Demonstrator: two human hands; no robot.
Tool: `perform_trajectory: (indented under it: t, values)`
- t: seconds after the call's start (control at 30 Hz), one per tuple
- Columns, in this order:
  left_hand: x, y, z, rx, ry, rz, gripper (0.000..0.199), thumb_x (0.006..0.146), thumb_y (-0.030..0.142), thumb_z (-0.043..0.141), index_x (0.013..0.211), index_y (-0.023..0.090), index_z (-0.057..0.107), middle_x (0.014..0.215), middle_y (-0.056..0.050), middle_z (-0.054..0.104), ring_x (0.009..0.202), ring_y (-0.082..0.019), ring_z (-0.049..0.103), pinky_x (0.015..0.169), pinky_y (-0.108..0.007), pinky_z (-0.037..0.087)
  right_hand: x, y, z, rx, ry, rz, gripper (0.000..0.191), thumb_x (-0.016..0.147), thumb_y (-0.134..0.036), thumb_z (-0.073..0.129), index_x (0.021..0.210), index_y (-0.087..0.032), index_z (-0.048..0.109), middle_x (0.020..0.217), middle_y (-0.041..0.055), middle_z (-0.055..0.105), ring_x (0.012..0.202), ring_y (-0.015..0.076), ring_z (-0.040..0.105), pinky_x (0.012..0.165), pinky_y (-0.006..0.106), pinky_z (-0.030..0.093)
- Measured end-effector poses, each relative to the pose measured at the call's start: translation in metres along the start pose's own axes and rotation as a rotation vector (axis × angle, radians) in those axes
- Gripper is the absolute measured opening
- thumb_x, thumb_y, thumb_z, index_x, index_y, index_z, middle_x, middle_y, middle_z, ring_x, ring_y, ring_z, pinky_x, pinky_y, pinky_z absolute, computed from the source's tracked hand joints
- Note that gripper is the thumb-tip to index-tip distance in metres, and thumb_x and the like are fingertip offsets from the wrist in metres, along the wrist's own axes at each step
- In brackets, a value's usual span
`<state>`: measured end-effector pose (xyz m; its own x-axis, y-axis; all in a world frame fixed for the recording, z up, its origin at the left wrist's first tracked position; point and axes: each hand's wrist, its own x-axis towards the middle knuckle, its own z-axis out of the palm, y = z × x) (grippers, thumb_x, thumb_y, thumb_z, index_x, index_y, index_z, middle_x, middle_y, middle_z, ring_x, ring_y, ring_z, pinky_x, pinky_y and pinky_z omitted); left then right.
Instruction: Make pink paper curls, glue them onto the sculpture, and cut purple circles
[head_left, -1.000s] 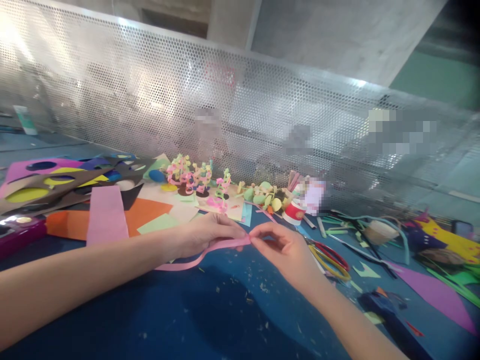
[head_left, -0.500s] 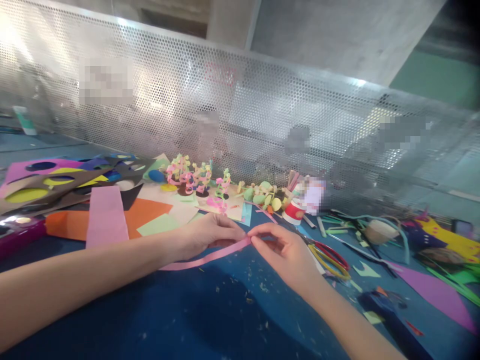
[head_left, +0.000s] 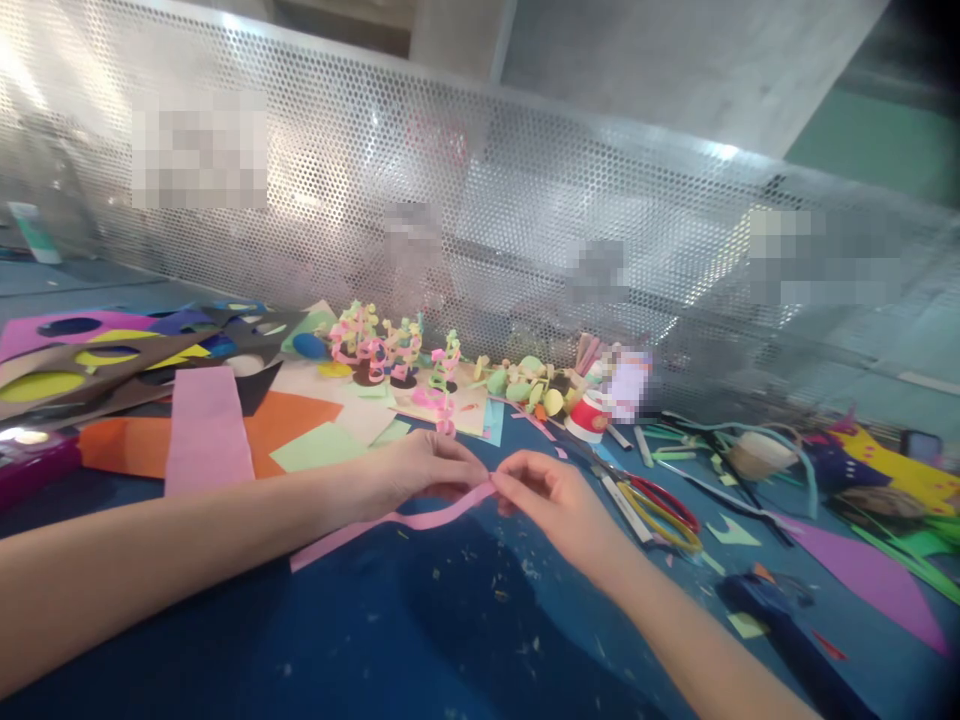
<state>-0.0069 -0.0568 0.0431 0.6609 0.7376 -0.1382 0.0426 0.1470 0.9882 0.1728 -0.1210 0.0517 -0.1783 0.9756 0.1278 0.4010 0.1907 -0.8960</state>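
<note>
pink strip (head_left: pixel 433 519) shifted — end free, tabletop (head_left: pixel 337 645) room below

Narrow pink paper strip (head_left: pixel 442 516), long and limp, one end pinched where the fingertips of the left hand (head_left: pixel 412 468) and right hand (head_left: pixel 551 492) meet, length sagging in a shallow wave, free end trailing leftward below the left forearm, over the blue table (head_left: pixel 360 640)

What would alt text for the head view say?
A person's right hand pinches one end of a narrow pink strip above a blue table, the left hand close beside it. Scissors lie beside the right hand; small pink-and-green models stand farther back.
</note>
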Motion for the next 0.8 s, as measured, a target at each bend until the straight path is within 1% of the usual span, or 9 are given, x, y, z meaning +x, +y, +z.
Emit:
perform_trajectory:
  t: [0.1, 0.17, 0.23, 0.3, 0.37, 0.43, 0.5, 0.67, 0.8]
  values:
    - [0.000, -0.009, -0.001, -0.065, -0.001, -0.029, 0.015, 0.064, 0.030, 0.072, 0.072, 0.017, 0.073, 0.072, -0.001, 0.068, 0.070, -0.011, 0.059, 0.070, -0.021, 0.046, 0.000, 0.006, 0.003, 0.032, -0.004, 0.023, 0.017, 0.085, -0.033, 0.049, 0.080, -0.019, 0.058, 0.071, -0.0002, 0.059, 0.068, 0.0140, 0.059, 0.068, 0.027, 0.049]
    - [0.001, -0.015, -0.002, -0.142, 0.017, -0.043, 0.015, 0.064, 0.029, 0.073, 0.073, 0.016, 0.073, 0.075, -0.003, 0.069, 0.073, -0.012, 0.061, 0.073, -0.021, 0.048, 0.000, 0.010, 0.007, 0.021, 0.046, -0.003, 0.013, 0.086, -0.031, 0.048, 0.084, -0.019, 0.055, 0.078, 0.0007, 0.058, 0.072, 0.0142, 0.059, 0.069, 0.027, 0.050]
    - [0.001, -0.021, -0.002, -0.215, 0.053, -0.040, 0.015, 0.065, 0.029, 0.073, 0.073, 0.016, 0.072, 0.077, -0.003, 0.070, 0.074, -0.012, 0.061, 0.075, -0.021, 0.048, -0.001, 0.014, 0.011, -0.062, 0.106, -0.099, 0.008, 0.084, -0.025, 0.052, 0.091, -0.021, 0.052, 0.086, 0.0012, 0.057, 0.078, 0.0142, 0.058, 0.073, 0.028, 0.050]
    - [0.001, -0.023, -0.003, -0.253, 0.087, -0.035, 0.015, 0.066, 0.028, 0.073, 0.073, 0.015, 0.072, 0.077, -0.004, 0.070, 0.073, -0.012, 0.061, 0.075, -0.022, 0.049, -0.003, 0.017, 0.015, -0.215, 0.143, -0.229, 0.019, 0.079, -0.019, 0.058, 0.096, -0.023, 0.051, 0.092, 0.0016, 0.054, 0.082, 0.0145, 0.056, 0.077, 0.029, 0.049]
    - [0.000, -0.022, -0.003, -0.262, 0.114, -0.039, 0.016, 0.065, 0.029, 0.073, 0.073, 0.015, 0.072, 0.076, -0.004, 0.069, 0.072, -0.012, 0.061, 0.074, -0.022, 0.050, -0.004, 0.018, 0.017, -0.384, 0.204, -0.347, 0.027, 0.076, -0.017, 0.062, 0.100, -0.024, 0.052, 0.096, 0.0024, 0.051, 0.085, 0.0152, 0.054, 0.080, 0.032, 0.048]
    - [-0.002, -0.018, -0.001, -0.274, 0.133, -0.056, 0.018, 0.064, 0.030, 0.075, 0.072, 0.015, 0.072, 0.076, -0.004, 0.069, 0.071, -0.012, 0.061, 0.073, -0.023, 0.050, -0.006, 0.017, 0.017, -0.525, 0.284, -0.445, 0.030, 0.076, -0.018, 0.064, 0.103, -0.026, 0.053, 0.097, 0.0030, 0.048, 0.086, 0.0161, 0.053, 0.080, 0.033, 0.048]
    - [-0.005, -0.014, 0.001, -0.290, 0.143, -0.063, 0.019, 0.063, 0.032, 0.075, 0.072, 0.016, 0.072, 0.076, -0.004, 0.069, 0.070, -0.012, 0.061, 0.072, -0.022, 0.050, -0.007, 0.014, 0.015, -0.616, 0.325, -0.523, 0.028, 0.077, -0.018, 0.064, 0.102, -0.027, 0.055, 0.095, 0.0031, 0.047, 0.085, 0.0164, 0.054, 0.078, 0.033, 0.048]
    - [-0.013, -0.004, 0.007, -0.308, 0.139, -0.030, 0.017, 0.064, 0.032, 0.074, 0.072, 0.016, 0.073, 0.076, -0.004, 0.069, 0.069, -0.012, 0.060, 0.071, -0.022, 0.049, -0.010, 0.006, 0.012, -0.713, 0.350, -0.656, 0.025, 0.077, -0.015, 0.064, 0.099, -0.026, 0.060, 0.091, 0.0030, 0.046, 0.081, 0.0151, 0.054, 0.072, 0.031, 0.048]
    - [-0.018, -0.003, 0.010, -0.296, 0.147, -0.090, 0.019, 0.063, 0.034, 0.074, 0.071, 0.017, 0.073, 0.074, -0.003, 0.069, 0.070, -0.012, 0.060, 0.072, -0.022, 0.048, -0.014, 0.004, 0.013, -0.741, 0.365, -0.701, 0.024, 0.077, -0.010, 0.064, 0.096, -0.024, 0.062, 0.086, 0.0029, 0.050, 0.077, 0.0140, 0.054, 0.068, 0.028, 0.047]
